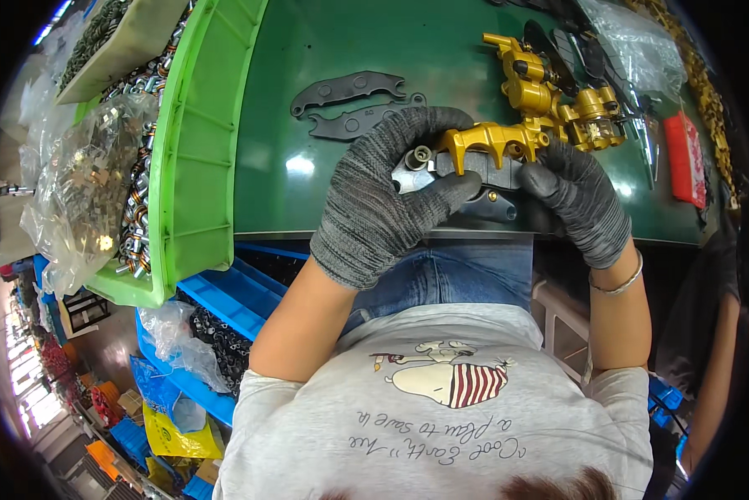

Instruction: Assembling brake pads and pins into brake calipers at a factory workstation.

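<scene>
Both my hands wear dark grey knit gloves and hold a gold brake caliper point(487, 140) above the near edge of the green table point(278, 196). My left hand point(378, 187) closes on its left end, the thumb pressed against a dark brake pad point(501, 171) set in the caliper. A silver metal bracket point(411, 177) sticks out beside that thumb. My right hand point(578, 196) pinches the right end; some of its fingers are hidden. Beneath the caliper shows a dark plate point(491, 207) with a small brass-coloured spot. Two loose brake pads point(348, 90) lie beyond my left hand.
More gold calipers point(528, 90) sit at the far right, near clear plastic point(641, 46) and a red packet point(684, 158). A green crate point(207, 142) of small metal parts stands left. Blue trays point(245, 287) are below it. Another person's arm point(712, 383) shows far right.
</scene>
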The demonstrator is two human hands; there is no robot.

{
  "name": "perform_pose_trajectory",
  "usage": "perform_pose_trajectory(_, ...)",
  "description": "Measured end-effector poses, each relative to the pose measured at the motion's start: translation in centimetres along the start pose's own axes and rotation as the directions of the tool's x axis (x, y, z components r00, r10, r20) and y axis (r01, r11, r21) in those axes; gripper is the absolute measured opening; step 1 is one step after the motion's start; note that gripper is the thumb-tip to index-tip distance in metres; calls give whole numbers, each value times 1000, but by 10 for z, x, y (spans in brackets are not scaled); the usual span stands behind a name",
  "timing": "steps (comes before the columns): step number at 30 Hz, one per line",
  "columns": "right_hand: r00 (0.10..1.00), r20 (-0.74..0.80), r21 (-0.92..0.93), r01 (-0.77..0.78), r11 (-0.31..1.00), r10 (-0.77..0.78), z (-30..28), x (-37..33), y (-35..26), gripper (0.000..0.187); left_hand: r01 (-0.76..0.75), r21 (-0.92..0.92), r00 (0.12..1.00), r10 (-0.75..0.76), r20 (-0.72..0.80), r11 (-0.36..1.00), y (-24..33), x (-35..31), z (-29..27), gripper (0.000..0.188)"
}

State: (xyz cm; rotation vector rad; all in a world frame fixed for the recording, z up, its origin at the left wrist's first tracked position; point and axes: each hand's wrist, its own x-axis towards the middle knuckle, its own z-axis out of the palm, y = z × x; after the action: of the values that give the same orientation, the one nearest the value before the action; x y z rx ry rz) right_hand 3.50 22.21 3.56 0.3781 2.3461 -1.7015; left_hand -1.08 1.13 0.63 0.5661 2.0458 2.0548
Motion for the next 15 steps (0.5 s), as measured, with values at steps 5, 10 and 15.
perform_pose_trajectory(5,961,230,60,-168,984,150,-18,2,1,48,-87,99,996,88,-4,991,-3,-2,-2,46)
perform_pose_trajectory(10,953,245,36,-193,981,179,-12,7,-7,47,-48,38,999,48,-4,998,-5,-2,-2,50)
perform_pose_trajectory(15,965,212,-77,-143,987,157,-10,9,-10,46,-61,131,998,61,-1,990,0,-1,-1,51)
